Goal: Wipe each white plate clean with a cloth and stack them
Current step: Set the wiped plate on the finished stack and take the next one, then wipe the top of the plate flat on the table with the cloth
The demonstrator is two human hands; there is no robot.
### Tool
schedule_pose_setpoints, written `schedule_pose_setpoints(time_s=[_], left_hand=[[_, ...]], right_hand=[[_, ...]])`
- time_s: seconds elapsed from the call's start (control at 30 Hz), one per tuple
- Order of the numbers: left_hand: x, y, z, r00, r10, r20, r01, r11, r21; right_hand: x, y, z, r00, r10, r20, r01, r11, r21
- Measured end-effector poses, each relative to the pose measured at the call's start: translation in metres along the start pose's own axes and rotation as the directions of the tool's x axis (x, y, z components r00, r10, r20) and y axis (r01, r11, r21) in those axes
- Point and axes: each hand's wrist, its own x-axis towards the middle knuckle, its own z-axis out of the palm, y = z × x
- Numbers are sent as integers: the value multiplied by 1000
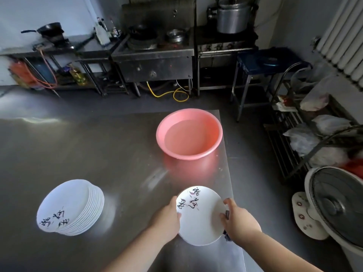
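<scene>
White round plates with black brush writing [69, 208], stacked on grey steel table [98, 154], well apart to left of both hands. Left hand [167, 218] gripping left rim of single white round plate with black writing [200, 214], thumb on upper face, fingers curled beneath. Right hand [238, 218] gripping right rim of same plate, dark cloth [227, 235] pinched against rim. Beyond the held plate, pink round plastic basin with water [189, 134]. Far right of grip, grey floor fan [337, 209].
</scene>
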Motion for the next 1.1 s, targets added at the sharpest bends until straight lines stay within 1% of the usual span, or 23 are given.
schedule_pose_setpoints(time_s=[0.07,0.13,0.3,0.37,0.47,0.6,0.7,0.77,0.87,0.97,1.03,1.1], left_hand=[[3,6,2,999,-13,-36,17,992,127],[4,11,3,998,-41,-40,50,969,243],[7,14,5,997,-80,-22,82,928,364],[11,11,5,997,-78,-13,78,925,373],[17,6,4,999,-43,6,39,943,330],[20,-5,-4,998,60,29,-66,953,295],[18,-21,-22,990,135,33,-139,948,286],[15,-41,-41,987,161,10,-158,948,278],[13,-85,-81,982,181,-59,-161,954,252],[13,-144,-128,975,174,-141,-140,965,221],[14,-187,-155,970,147,-193,-111,977,184],[12,-231,-175,961,113,-252,-79,987,139]], right_hand=[[2,0,3,1000,8,-6,-8,1000,-9],[5,1,6,1000,4,-12,-4,999,-37],[10,3,9,998,-24,-65,12,984,-179],[12,2,9,996,-46,-79,25,968,-249],[11,-4,6,993,-54,-108,13,938,-347],[8,-17,-5,985,-20,-171,-62,884,-463],[8,-41,-11,971,-12,-238,-112,860,-498],[9,-66,-7,968,-46,-247,-81,873,-481],[11,-115,9,968,-96,-233,-1,922,-386],[17,-170,36,967,-174,-188,116,951,-286],[24,-207,58,965,-238,-108,216,959,-184],[29,-243,80,953,-302,0,302,953,1]])
